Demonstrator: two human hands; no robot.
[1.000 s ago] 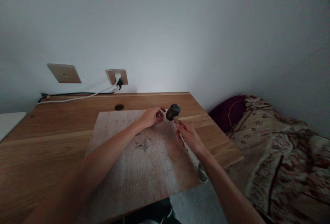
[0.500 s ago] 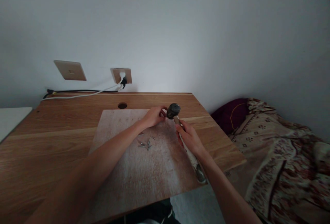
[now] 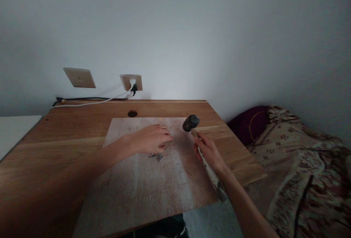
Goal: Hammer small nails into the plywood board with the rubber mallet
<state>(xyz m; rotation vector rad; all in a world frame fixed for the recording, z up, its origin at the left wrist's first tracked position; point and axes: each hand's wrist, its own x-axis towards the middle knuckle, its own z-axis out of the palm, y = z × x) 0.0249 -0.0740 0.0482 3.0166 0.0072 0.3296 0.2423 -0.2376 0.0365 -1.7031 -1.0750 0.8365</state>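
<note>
My right hand [image 3: 208, 149] is wrapped around the pale, worn wooden handle of a hammer with a stubby dark head [image 3: 191, 123]. The head is raised at the right of a whitish wooden board [image 3: 153, 187]. Over the middle of that board hovers my left hand [image 3: 154, 138], palm down, its fingers stretched out and slightly apart, with nothing visible in them. Just below those fingers lies a small pile of metal nails [image 3: 157, 156], partly covered by the hand. Small dark spots, perhaps nail heads, show along the board's far edge.
The board rests on a wooden desk [image 3: 68, 135] with a round cable hole [image 3: 132, 113]. White and black cables [image 3: 90, 102] run to a wall socket [image 3: 132, 83]. A white panel [image 3: 18, 130] is at the left; a bed with patterned bedding [image 3: 296, 161] stands at the right.
My left hand has moved from the board's far edge back toward the nails, its fingers opening out. The hammer has shifted slightly right in my right hand.
</note>
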